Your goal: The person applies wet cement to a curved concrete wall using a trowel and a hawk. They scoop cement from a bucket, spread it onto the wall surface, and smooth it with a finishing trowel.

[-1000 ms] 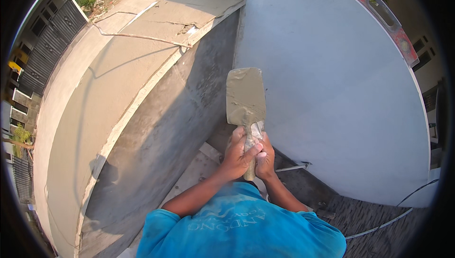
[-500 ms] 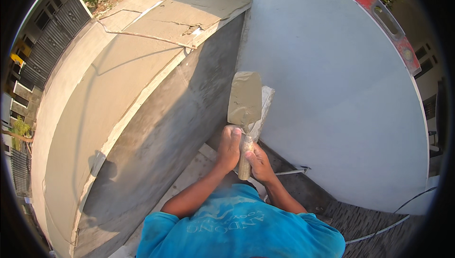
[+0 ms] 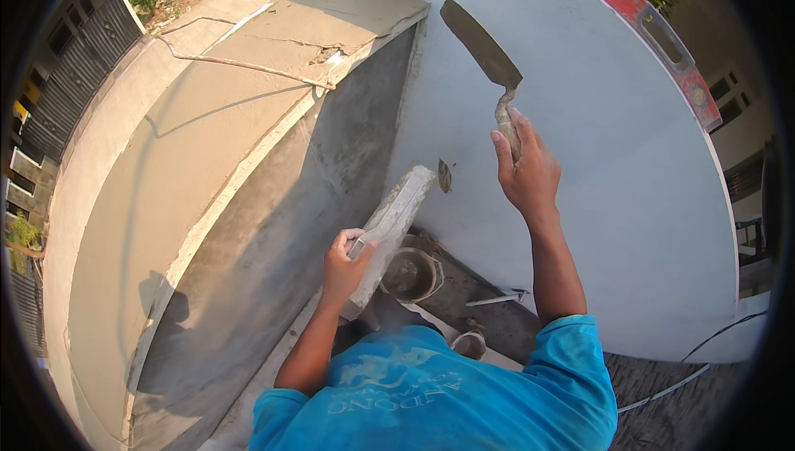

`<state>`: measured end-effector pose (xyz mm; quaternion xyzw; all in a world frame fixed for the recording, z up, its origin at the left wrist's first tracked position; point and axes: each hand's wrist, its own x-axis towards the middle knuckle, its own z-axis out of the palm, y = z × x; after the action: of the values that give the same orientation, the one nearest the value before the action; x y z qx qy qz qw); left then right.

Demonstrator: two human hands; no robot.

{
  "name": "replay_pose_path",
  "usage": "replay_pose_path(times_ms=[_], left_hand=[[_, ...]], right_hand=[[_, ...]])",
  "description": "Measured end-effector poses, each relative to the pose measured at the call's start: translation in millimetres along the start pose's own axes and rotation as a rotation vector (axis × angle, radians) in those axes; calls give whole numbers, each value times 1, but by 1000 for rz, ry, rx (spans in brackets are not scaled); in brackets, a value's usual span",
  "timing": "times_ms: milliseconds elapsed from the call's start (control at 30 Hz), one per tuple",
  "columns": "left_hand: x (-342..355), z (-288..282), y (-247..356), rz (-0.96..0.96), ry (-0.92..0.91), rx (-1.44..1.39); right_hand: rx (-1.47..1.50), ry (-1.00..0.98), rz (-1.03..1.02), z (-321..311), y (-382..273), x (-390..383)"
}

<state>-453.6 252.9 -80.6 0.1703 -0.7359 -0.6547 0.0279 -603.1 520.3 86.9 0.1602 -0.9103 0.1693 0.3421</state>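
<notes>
My right hand (image 3: 530, 171) is raised in front of the white wall (image 3: 613, 169), fingers closed round the handle of a bricklaying trowel (image 3: 483, 47). The trowel's blade is tilted, pointing up and left. Lower and further left, my left hand (image 3: 344, 267) grips the handle of a plastering float (image 3: 396, 217). The float is turned nearly on edge, its board crusted with pale mortar. Between the two tools a small dark grey lump (image 3: 445, 176), which looks like mortar, shows against the wall. I cannot tell whether it is falling or stuck there.
To the left runs a low wall with a wet-plastered top (image 3: 215, 78), where a bent rod (image 3: 248, 66) lies. A bucket (image 3: 437, 275) and a smaller container (image 3: 470, 345) stand below my hands. A red spirit level (image 3: 662, 37) rests along the white wall's top edge.
The trowel has swung up and to the right, away from the float, and its blade has turned. My left hand has moved left and down with the float, now tilted on edge. The grey lump has appeared.
</notes>
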Motion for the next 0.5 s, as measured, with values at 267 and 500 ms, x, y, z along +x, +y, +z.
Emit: replay_pose_path(times_ms=[267, 500], left_hand=[[-30, -55, 1, -102, 123, 60], [-43, -67, -2, -73, 131, -38]], right_hand=[[-329, -135, -247, 11, -1, 76], [-362, -140, -170, 14, 8, 108]])
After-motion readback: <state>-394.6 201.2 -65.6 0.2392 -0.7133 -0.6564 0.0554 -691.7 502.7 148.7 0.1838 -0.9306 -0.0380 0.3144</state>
